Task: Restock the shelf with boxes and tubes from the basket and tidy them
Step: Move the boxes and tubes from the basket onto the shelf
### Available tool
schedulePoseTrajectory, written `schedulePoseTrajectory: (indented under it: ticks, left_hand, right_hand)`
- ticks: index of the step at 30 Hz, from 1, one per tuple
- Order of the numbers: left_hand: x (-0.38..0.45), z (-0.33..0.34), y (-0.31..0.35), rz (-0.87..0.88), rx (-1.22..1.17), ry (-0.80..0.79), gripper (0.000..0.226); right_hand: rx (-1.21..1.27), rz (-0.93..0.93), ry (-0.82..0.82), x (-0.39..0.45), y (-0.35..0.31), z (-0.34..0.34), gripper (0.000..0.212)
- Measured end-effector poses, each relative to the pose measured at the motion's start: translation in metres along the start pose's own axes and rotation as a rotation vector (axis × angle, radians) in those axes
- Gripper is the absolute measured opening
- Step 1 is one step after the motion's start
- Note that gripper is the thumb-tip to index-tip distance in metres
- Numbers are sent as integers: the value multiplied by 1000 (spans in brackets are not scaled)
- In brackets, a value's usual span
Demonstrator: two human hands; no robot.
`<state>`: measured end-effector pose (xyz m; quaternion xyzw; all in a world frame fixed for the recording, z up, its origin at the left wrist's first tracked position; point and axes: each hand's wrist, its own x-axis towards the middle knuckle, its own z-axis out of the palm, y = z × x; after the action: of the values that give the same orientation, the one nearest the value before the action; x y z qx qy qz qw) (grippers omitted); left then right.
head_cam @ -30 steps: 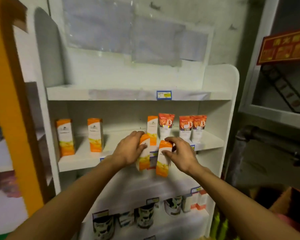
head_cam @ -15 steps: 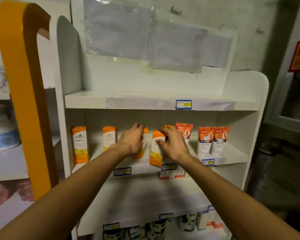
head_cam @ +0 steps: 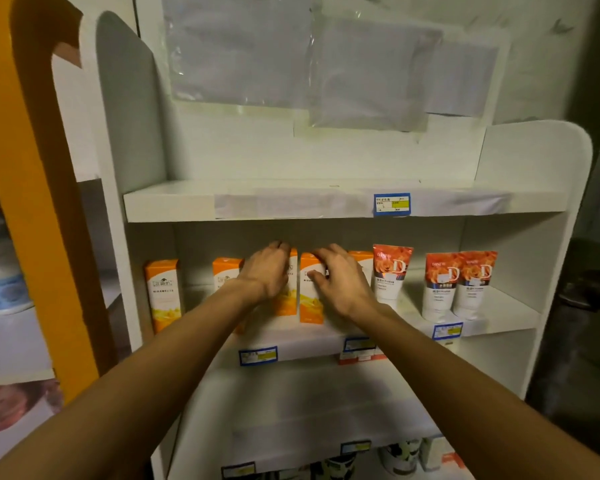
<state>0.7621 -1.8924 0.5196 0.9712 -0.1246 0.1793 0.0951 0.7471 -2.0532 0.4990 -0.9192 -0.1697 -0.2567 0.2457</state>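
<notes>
White shelf (head_cam: pixel 326 206) unit, middle tier holds the stock. Left hand (head_cam: pixel 265 271) w/ fingers curled round the top of an orange box (head_cam: pixel 288 292); right hand (head_cam: pixel 340 282) grips the next orange box (head_cam: pixel 310 296), thumb on its front. Both boxes stand upright side by side, just apart, under the hands (orange w/ white label panel). Two more orange boxes (head_cam: pixel 161 292) stand left; three red-and-white tubes (head_cam: pixel 390 275) stand right.
</notes>
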Motion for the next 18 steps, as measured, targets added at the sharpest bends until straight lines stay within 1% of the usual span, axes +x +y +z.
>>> schedulePoseTrajectory:
  ticks: [2,5,8,10,12,15,18]
  left_hand:
    - [1,0,-2,8,25,-4,55]
    - [4,0,-5,24,96,-14,64]
    - [3,-2,-3,39,132,-17,76]
    - [-1,-3,0,50,149,-4,80]
    - [-4,-5,4,50,165,1,81]
    - [-9,-7,7,48,212,0,77]
    - [-19,-7,9,34,258,-22,78]
  right_hand:
    - [-7,0,8,1,1,2,46]
    - [-66,-9,-3,1,0,5,49]
    - [-149,-54,-35,-1,-2,4,59]
    - [-161,-65,-38,-3,-3,2,65]
    - [-181,-80,-25,-5,-4,-1,67]
    - [-270,-126,-3,-9,-3,-6,67]
    - [-352,-158,-7,-19,-2,-14,70]
